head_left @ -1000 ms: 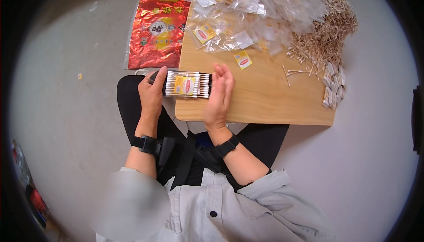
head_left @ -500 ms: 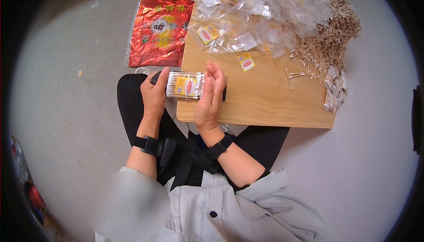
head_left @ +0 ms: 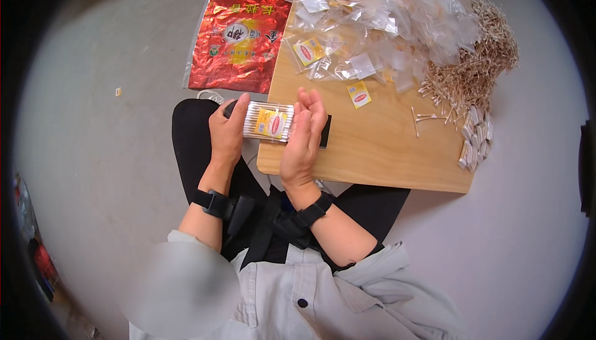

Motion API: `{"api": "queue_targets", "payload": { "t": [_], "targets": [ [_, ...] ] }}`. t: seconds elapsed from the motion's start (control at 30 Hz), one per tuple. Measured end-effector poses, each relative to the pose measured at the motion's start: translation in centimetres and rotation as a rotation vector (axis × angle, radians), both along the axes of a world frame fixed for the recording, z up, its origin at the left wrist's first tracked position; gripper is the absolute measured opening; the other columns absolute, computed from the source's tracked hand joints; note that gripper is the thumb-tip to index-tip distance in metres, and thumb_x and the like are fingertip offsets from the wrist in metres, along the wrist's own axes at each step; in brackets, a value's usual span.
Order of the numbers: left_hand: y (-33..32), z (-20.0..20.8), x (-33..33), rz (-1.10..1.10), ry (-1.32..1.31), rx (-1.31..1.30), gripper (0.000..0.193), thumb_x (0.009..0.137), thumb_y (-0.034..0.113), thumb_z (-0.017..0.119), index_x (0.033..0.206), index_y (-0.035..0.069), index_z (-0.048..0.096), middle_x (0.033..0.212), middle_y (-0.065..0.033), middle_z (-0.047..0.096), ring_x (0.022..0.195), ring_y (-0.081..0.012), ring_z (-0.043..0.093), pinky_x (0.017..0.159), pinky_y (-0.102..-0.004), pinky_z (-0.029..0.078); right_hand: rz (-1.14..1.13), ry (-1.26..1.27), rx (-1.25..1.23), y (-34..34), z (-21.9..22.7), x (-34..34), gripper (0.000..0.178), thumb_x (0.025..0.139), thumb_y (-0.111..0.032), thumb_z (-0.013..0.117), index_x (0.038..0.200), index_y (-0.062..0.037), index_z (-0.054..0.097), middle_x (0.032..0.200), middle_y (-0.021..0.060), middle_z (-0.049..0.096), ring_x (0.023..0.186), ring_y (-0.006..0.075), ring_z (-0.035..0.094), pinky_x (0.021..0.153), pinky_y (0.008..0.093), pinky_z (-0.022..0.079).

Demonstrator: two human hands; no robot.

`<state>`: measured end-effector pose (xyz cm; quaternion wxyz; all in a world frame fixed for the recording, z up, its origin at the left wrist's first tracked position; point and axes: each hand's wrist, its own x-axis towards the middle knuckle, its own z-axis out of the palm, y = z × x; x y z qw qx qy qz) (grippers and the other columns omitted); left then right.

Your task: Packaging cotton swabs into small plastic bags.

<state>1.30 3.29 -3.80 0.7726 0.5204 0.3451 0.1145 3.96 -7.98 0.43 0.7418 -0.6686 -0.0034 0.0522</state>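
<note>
Swab packet [head_left: 268, 121] between both hands

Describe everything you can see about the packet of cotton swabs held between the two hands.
The packet of cotton swabs is a small clear plastic bag packed with a tight row of white-tipped sticks lying side by side. A yellow label with a red oval sits on its upper face. It is held level over the near left corner of the wooden board. The left hand grips its left end, and the right hand presses against its right end.
</note>
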Motion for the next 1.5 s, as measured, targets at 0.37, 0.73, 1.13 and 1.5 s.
{"api": "queue_targets", "payload": {
  "t": [0.37, 0.73, 1.13, 1.5],
  "targets": [
    [-0.5, 0.9, 0.5, 0.02, -0.015, -0.155, 0.031, 0.097, 0.033, 0.063, 0.089, 0.003, 0.064, 0.077, 0.0043, 0.059, 0.069, -0.0033, 0.051, 0.062, -0.0205, 0.042, 0.025, -0.066, -0.162, 0.4, 0.2, 0.4, 0.045, 0.105, -0.022, 0.034, 0.143, 0.0032, 0.029, 0.141, 0.0185, 0.031, 0.133, 0.0278, 0.037, 0.114, 0.0405, 0.028],
    [-0.4, -0.1, 0.5, 0.015, 0.006, -0.018, 0.029, 0.097, 0.027, 0.063, 0.082, 0.002, 0.063, 0.075, 0.0033, 0.058, 0.068, -0.0028, 0.048, 0.059, -0.0219, 0.04, 0.045, -0.096, -0.29, 0.8, 0.7, 0.1, 0.048, 0.103, -0.022, 0.038, 0.143, 0.0039, 0.03, 0.138, 0.0219, 0.036, 0.13, 0.0314, 0.039, 0.11, 0.0414, 0.03],
    [1.6, 1.0, -2.7, 0.182, 0.122, 0.873, 0.04, 0.1, 0.028, 0.053, 0.126, -0.003, 0.05, 0.125, -0.0156, 0.048, 0.113, -0.0245, 0.049, 0.096, -0.0354, 0.039, -0.241, -0.111, -0.628, -11.4, 1.1, 4.3, 0.05, 0.09, -0.013, 0.066, 0.134, -0.0019, 0.045, 0.111, 0.0094, 0.046, 0.097, 0.0163, 0.051, 0.072, 0.0262, 0.051],
    [-17.9, 8.3, 1.5, -0.648, -0.429, 1.236, 0.074, 0.073, 0.01, 0.074, 0.14, 0.003, 0.042, 0.145, -0.0211, 0.037, 0.137, -0.0367, 0.033, 0.111, -0.0459, 0.028, -0.095, -0.234, -0.985, -26.5, 0.5, 9.1, 0.009, 0.081, -0.01, 0.071, 0.09, -0.0089, 0.069, 0.09, 0.0096, 0.056, 0.071, 0.0225, 0.06, 0.067, 0.0343, 0.051]
  ]
}}
